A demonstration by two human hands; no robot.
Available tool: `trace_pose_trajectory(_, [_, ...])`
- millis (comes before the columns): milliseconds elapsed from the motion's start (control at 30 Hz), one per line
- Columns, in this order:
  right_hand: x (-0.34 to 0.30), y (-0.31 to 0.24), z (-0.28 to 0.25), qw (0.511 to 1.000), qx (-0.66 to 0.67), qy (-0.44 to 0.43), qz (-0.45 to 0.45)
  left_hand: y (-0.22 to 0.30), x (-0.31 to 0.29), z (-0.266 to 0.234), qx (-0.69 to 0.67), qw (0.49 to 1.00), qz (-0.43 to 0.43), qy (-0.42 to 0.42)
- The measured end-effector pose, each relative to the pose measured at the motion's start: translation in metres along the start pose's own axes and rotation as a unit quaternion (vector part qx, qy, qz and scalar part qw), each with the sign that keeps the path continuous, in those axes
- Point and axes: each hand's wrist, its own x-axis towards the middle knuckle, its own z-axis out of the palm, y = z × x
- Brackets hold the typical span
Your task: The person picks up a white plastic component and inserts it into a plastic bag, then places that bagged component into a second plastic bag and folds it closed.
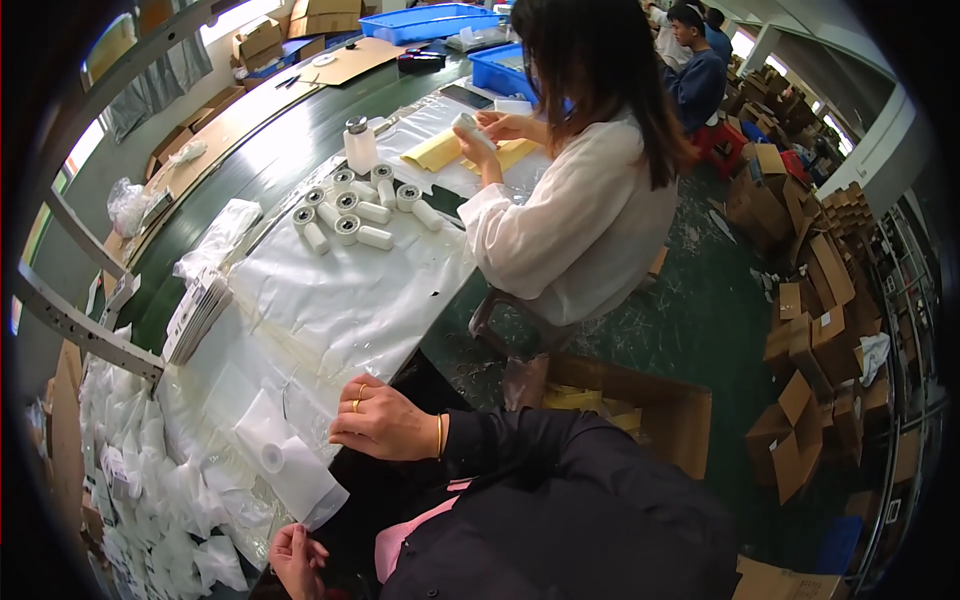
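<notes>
The translucent white pouch [310,486] lies in the lower left of the frame, on the plastic-covered table [345,315], with a round white piece [271,458] showing at its middle. Your right hand [383,422] is just beside it, toward the center of the frame, fingers curled in and loosely bunched; nothing shows in it, but you can't tell whether something small sits inside the curl. Your left hand [297,562], at the bottom edge, is half closed with the fingers bent; nothing plainly shows in its grasp, and whether it touches the pouch's near end is unclear.

Watch that near end: it appears to jut past the table edge, so a brush from your right sleeve [510,440] or a tug could tip it toward your lap. The glossy plastic under it looks slippery, which would make a slide easier. If the pouch's mouth is open, tilting it might let the round piece roll out. A wide sweep leftward could knock the leaning stack of flat packs [197,316] or snag the heap of white bags [165,500] at lower left. The white rollers [347,230] at upper left could roll if the table were jolted.
</notes>
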Motion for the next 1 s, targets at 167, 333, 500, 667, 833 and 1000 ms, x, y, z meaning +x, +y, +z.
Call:
trace_pose_trajectory(167, [-0.002,0.006,0.008,1.0,0.001,-0.01,-0.011,0.01,-0.02,0.009,0.059,0.986,0.052,0.147])
trace_pose_trajectory(333, [0.001,0.007,0.0,0.999,0.0,-0.043,0.0,0.006,-0.008,0.025,0.133,0.931,0.214,0.263])
trace_pose_trajectory(500, [0.001,0.006,0.005,0.995,-0.002,-0.099,0.023,0.027,-0.001,0.039,0.352,0.851,0.332,0.205])
trace_pose_trajectory(667, [0.004,-0.003,0.022,0.989,0.012,-0.145,0.006,0.019,0.004,0.037,0.409,0.811,0.38,0.173])
trace_pose_trajectory(833, [0.011,-0.011,0.035,0.979,-0.016,-0.189,-0.078,0.017,0.013,0.035,0.43,0.787,0.413,0.16])
trace_pose_trajectory(1000, [0.023,-0.003,0.048,0.971,0.005,-0.197,-0.136,0.024,0.025,0.031,0.434,0.784,0.425,0.13])
